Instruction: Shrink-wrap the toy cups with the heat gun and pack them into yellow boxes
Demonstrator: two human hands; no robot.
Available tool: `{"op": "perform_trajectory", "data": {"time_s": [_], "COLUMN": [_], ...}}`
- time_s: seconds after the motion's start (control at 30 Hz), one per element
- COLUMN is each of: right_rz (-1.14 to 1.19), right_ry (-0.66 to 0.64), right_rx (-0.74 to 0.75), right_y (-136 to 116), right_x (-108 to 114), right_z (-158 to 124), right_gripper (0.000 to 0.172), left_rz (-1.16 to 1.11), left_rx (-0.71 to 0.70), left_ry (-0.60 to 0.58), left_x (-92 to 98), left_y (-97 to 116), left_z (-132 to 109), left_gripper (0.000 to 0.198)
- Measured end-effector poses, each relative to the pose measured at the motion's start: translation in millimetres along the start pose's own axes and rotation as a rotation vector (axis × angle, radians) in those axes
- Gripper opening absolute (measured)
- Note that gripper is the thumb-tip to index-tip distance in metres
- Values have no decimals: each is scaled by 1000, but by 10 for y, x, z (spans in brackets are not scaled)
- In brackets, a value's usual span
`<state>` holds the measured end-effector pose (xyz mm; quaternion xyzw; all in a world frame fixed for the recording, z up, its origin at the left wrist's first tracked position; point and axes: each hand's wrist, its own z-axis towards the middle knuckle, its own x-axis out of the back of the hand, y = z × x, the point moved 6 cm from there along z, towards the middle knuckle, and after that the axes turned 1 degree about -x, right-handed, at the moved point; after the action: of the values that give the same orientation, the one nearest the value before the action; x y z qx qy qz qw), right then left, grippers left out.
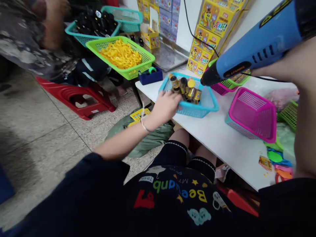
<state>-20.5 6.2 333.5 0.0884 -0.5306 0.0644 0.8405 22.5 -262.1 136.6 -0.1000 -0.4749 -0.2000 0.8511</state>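
Note:
A light-blue plastic basket (209,103) stands on the white table in front of me, with small dark bottles in yellow printed wraps (190,90) lying and standing in it. My left hand (166,105) is at the basket's near left side, its fingers curled over the rim; the fingertips are partly hidden. On the right, my right hand (274,67) grips a blue heat gun (256,49) with a black nozzle. That nozzle points down and left, just above the basket's right side. Most of my right hand is hidden by the gun.
Right of the blue basket stands a pink basket (251,113) stacked on another. A green basket of yellow pieces (120,57) and a blue tape dispenser (150,76) are at the left. Yellow boxes (207,36) line the wall. A person sits on a red stool (81,97).

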Motion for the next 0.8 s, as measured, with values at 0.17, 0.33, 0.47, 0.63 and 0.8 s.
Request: {"op": "perform_trajectory", "data": {"time_s": [0.17, 0.33, 0.47, 0.63, 0.8], "right_rz": [-236, -333, -282, -229, -219], "right_ry": [-177, -251, -226, -213, -207], "right_rx": [-80, -29, -16, 18, 23], "right_y": [-48, -185, -315, -399, -429], "right_x": [-309, -617, -749, -858, -907], "right_z": [-83, -132, -96, 59, 189], "right_gripper": [68, 63, 64, 69, 73], "left_rz": [-2, -94, -115, -95, -10], "left_rx": [13, -26, -61, -114, 91], "left_ry": [0, 62, 259, 659, 815], "left_x": [-445, -480, -323, -137, -112], "left_y": [289, 352, 430, 490, 278], "left_z": [-884, -1022, -1229, -1887, -2491], "left_gripper": [14, 20, 32, 69, 86]}}
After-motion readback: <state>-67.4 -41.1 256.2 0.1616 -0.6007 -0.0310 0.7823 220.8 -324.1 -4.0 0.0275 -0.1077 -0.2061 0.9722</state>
